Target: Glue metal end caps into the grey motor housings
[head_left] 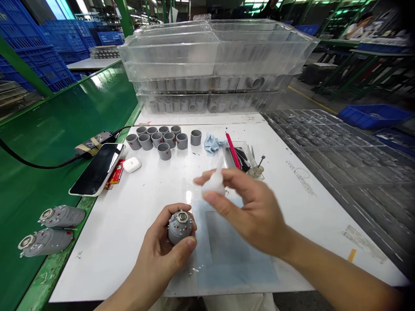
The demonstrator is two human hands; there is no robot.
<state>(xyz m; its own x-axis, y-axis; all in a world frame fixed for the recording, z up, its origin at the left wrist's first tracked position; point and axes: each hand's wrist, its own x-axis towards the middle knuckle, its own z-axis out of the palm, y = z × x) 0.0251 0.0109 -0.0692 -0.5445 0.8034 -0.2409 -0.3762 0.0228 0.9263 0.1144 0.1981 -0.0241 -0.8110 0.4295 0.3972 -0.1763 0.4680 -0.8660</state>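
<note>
The grey domed part [180, 229] sits at the centre of the work, just above the tabletop near its front edge, its studded top tipped up toward the viewer, probably so the fittings can be seen. The left hand [164, 255] is half closed around it, thumb on the near side, fingers wrapped behind, which seems meant to steady it while leaving the top bare. At one o'clock from it, apart from it, a white bottle [214, 185], blurred, is pinched between thumb and fingers of the right hand [259, 211], which is otherwise loosely curled. A pale blue sheet [240, 274] lies at four o'clock, perhaps shielding the table. At nine o'clock two similar grey parts [53, 229] rest on the green ledge; at eleven, grey rings [164, 151] stand grouped, presumably for easy reach.
</note>
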